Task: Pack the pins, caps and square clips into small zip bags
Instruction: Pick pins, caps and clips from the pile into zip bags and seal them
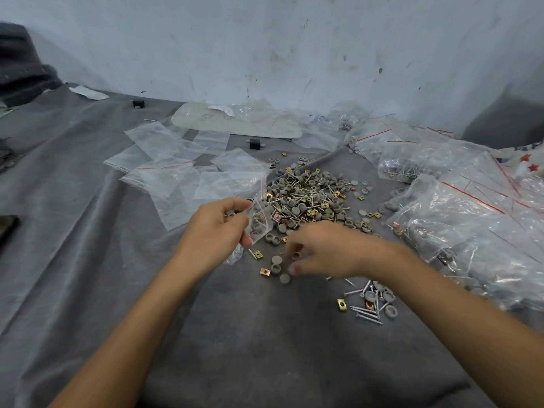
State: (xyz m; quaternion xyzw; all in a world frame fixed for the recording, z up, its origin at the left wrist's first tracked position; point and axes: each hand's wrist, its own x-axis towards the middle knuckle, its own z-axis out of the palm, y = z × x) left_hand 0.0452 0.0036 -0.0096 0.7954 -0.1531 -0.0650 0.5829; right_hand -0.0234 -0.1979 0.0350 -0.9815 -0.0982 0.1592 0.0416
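Note:
A heap of grey caps, metal pins and gold square clips [309, 198] lies on the grey cloth [88, 231] in the middle. My left hand [215, 234] grips a small zip bag [259, 222] that holds some caps and clips, just left of the heap. My right hand [326, 251] hovers low over a few loose caps [278, 266], fingers curled, with a small clip pinched at the fingertips. A gold clip [265, 271] lies beside those caps. A smaller cluster of pins, caps and clips [371, 301] sits near my right forearm.
Empty zip bags [164, 175] are spread at the left of the heap. Filled bags with red seal lines [471, 213] are piled at the right. A white wall stands behind. A dark object [7, 228] lies at the left edge.

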